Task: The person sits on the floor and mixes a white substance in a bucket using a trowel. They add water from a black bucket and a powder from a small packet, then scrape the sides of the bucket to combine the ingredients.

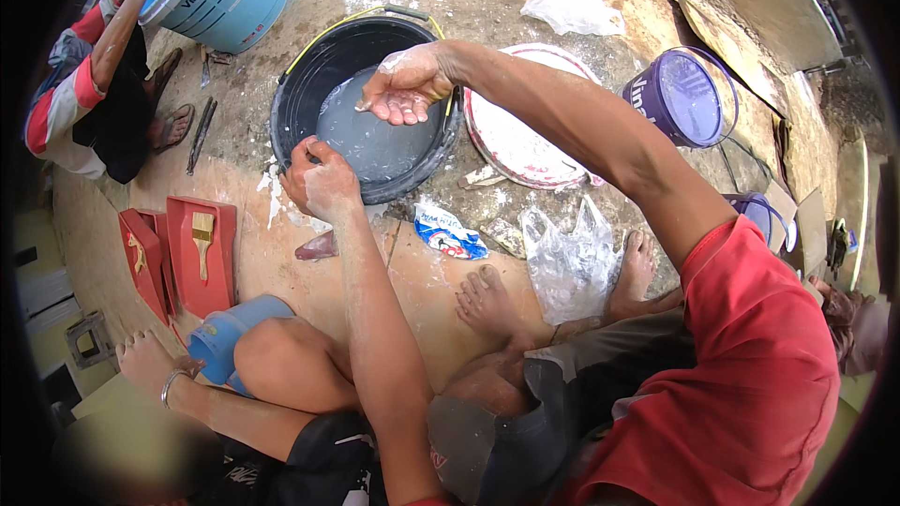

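In front of me stands a black bucket (pixel 375 195) with a yellow wire handle, holding a grey-white liquid (pixel 375 142). Over its opening my right hand (pixel 412 84) is turned palm up, fingers loosely curled and smeared white; I see nothing in the palm. My left hand (pixel 322 178), dusted white, overlaps the near left rim with its fingers bent closed. What those fingers hold, if anything, is hidden. Right of the bucket lies a round white lid (pixel 525 126) with a red edge.
A blue-and-white packet (pixel 448 230) and a clear plastic bag (pixel 572 258) lie near my feet. Purple pails (pixel 680 98) stand right. Red trays (pixel 202 258), one bearing a paintbrush (pixel 202 244), are left. One person sits lower left; another is beside a light-blue bucket (pixel 230 0).
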A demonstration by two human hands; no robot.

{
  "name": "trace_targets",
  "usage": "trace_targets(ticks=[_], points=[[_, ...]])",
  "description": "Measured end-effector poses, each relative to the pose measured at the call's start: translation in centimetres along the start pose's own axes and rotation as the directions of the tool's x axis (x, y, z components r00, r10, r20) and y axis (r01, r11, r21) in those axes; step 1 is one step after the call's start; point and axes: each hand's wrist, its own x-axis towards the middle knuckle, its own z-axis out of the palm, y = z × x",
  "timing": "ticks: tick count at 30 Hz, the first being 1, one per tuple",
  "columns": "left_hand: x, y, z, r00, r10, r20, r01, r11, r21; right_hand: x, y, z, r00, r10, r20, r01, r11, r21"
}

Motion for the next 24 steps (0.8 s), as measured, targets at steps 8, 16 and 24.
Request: trace_targets(ticks=[8,16,24], points=[[0.3,-0.4,-1.0,0.999,-0.041,0.002,0.041,0.999,0.023,-15.0,3.5,-2.7,0.944,0.254,-0.209,-0.309,0.904,-0.297],[-0.1,0.5,0.5,1.0,0.008,0.013,-0.008,1.0,0.021,-19.0,12.4,-8.5,0.896,0.012,-0.443,-0.38,0.537,-0.753],[-0.3,1.0,1.1,0.999,0.005,0.045,-0.008,0.999,0.054,-13.6,0.6,0.2,0.727,-0.332,-0.601,-0.025,0.862,-0.507]])
